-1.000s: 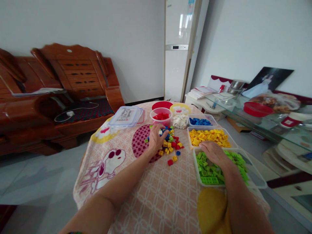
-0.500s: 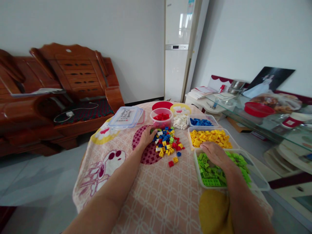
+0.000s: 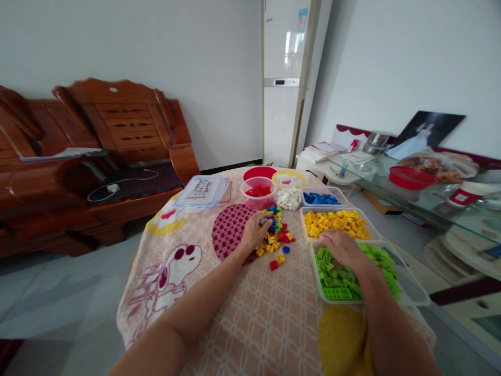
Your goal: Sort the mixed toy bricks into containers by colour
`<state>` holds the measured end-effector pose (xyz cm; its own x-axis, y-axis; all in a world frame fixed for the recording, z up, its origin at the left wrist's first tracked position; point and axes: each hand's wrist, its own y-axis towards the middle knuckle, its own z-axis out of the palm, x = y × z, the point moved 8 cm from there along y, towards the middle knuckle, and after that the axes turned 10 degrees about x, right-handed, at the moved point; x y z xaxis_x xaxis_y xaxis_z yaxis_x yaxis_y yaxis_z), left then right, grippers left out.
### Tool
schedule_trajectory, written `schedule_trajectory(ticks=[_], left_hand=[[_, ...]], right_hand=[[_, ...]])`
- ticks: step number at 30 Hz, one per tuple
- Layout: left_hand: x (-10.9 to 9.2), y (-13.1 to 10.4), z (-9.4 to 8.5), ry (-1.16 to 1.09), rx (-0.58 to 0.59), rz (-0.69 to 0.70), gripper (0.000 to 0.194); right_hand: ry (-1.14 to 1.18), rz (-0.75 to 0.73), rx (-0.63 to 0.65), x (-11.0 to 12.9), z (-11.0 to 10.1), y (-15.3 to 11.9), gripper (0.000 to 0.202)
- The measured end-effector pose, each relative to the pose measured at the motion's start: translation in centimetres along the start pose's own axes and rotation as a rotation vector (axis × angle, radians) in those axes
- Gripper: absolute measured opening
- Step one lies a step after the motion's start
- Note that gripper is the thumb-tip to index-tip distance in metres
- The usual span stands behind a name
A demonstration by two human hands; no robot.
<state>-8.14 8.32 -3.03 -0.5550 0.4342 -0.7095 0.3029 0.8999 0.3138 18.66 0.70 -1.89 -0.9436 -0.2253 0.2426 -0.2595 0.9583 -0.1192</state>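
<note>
Mixed pile of bricks (image 3: 278,228), red, yellow, blue and green: placed on a patterned tablecloth (image 3: 274,313), right of the dark checked circle.
Left hand (image 3: 256,230): fingers curled, set over the pile's left side; whether a brick is gripped cannot be told.
Right hand (image 3: 342,248): extended over the border between yellow bricks (image 3: 340,222) and green bricks (image 3: 336,292), both boxed; its underside is hidden, so its grip cannot be told.
Red bricks (image 3: 259,190): contained in a round tub (image 3: 256,202), behind the pile.
White bricks (image 3: 288,198): heaped between tub and boxed blue bricks (image 3: 321,198).
Clear lids (image 3: 201,189): stacked left of the tub.
Three loose bricks, blue, yellow, red: scattered just nearer than the pile.
</note>
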Motion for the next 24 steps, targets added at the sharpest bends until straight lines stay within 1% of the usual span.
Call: schedule_trajectory(ticks=[3, 7, 9, 11, 13, 15, 17, 18, 20, 24], left_hand=[[-2.2, -0.5, 0.6, -0.051, 0.000, 0.063, 0.028], [-4.7, -1.6, -0.1, -0.081, 0.007, 0.144, 0.037], [-5.5, -2.9, -0.5, -0.038, 0.046, 0.177, 0.043], [-5.9, -4.8, -0.3, 0.061, 0.105, 0.196, 0.053], [-5.9, -7.0, 0.6, 0.208, 0.195, 0.189, 0.069], [-5.8, -8.9, 2.2, 0.339, 0.304, 0.183, 0.086], [-5.7, -9.6, 3.5, 0.429, 0.381, 0.182, 0.087], [-5.6, -9.5, 4.0, 0.459, 0.399, 0.179, 0.084], [-5.4, -8.5, 4.3, 0.495, 0.401, 0.167, 0.075], [-5.2, -4.8, 3.9, 0.505, 0.358, 0.170, 0.065]], right_hand=[[-0.008, 0.003, -0.002, 0.0, -0.1, 0.0, 0.039], [-0.011, -0.009, -0.007, 0.1, -0.2, 0.0, 0.040], [-0.014, -0.009, -0.011, 0.1, -0.3, 0.0, 0.039], [-0.017, -0.008, -0.016, 0.2, -0.3, -0.1, 0.039], [-0.018, -0.013, -0.021, 0.4, -0.5, -0.1, 0.039], [-0.019, -0.018, -0.020, 0.5, -0.5, -0.2, 0.040], [-0.018, -0.015, -0.014, 0.6, -0.6, -0.2, 0.039], [-0.018, -0.011, -0.010, 0.6, -0.6, -0.2, 0.039], [-0.020, -0.008, -0.006, 0.6, -0.6, -0.2, 0.039], [-0.016, -0.001, 0.003, 0.6, -0.4, -0.2, 0.039]])
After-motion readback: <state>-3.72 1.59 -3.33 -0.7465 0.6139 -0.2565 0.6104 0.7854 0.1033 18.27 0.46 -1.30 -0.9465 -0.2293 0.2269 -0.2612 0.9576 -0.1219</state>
